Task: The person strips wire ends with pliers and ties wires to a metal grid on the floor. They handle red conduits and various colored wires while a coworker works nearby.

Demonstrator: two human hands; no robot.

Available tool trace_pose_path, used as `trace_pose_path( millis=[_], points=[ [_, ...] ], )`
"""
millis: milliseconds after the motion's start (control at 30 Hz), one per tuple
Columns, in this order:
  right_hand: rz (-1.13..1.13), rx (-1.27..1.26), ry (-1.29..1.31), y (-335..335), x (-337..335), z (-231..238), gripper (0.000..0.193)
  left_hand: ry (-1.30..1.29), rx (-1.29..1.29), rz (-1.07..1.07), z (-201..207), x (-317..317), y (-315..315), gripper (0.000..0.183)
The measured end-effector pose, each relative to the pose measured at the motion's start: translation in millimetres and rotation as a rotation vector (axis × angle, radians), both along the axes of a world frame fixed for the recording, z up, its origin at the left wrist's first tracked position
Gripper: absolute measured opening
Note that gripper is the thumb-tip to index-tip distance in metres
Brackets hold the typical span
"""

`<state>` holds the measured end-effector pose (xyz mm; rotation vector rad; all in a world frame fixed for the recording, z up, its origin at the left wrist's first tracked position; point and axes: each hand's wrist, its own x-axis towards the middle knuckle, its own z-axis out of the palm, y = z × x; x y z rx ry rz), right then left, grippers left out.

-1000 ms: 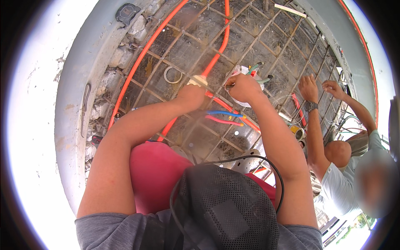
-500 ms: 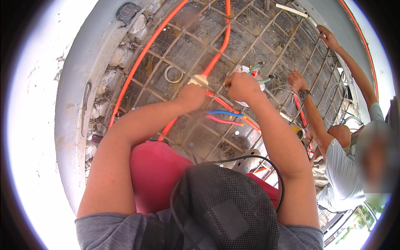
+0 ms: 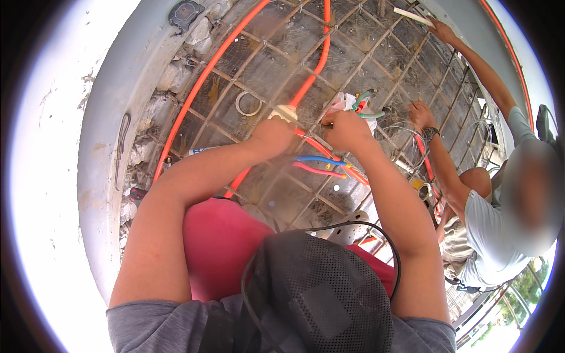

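My left hand [image 3: 274,136] is closed at the near end of a cream junction box [image 3: 285,112], where orange conduit [image 3: 306,88] joins. My right hand [image 3: 349,130] sits to its right with fingers pinched together; whatever is between them is hidden. Just beyond that hand lies a crumpled white plastic bag [image 3: 340,102], beside tools with green handles [image 3: 366,97]. Nearer me, between my forearms, a tool with one blue and one pink handle [image 3: 321,166] rests on the rebar grid [image 3: 262,46].
A ring of tape [image 3: 239,103] lies left of the box; a yellow roll [image 3: 421,188] lies to the right. A black tape measure [image 3: 185,15] sits on the left ledge. At right, a co-worker crouches, one hand [image 3: 421,116] low, the other [image 3: 441,30] at a pale strip [image 3: 412,16].
My right hand has drawn slightly toward me, showing more of the white bag. My left hand stays at the box. The co-worker's far hand has moved up and left to the pale strip.
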<state>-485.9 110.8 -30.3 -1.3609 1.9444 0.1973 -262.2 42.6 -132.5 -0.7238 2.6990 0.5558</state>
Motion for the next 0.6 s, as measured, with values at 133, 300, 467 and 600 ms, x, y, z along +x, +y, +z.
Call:
trace_pose_path(
  millis=[133,300,467,600],
  points=[
    [0.001,-0.056,0.003,7.8,-4.8,-13.3,0.038,-0.005,-0.064,-0.079,-0.1,-0.7,0.2,0.022],
    [0.079,-0.03,0.027,6.6,-4.2,-18.2,0.039,-0.037,-0.071,-0.128,1.0,-4.5,3.0,0.022],
    [0.061,0.025,0.018,-0.8,-4.2,-8.2,0.038,-0.05,-0.001,-0.049,-0.5,-9.0,-0.3,0.025],
    [0.08,-0.049,0.031,3.3,-1.8,-9.4,0.038,-0.011,0.058,0.044,-1.2,-5.1,-2.9,0.026]
  ],
)
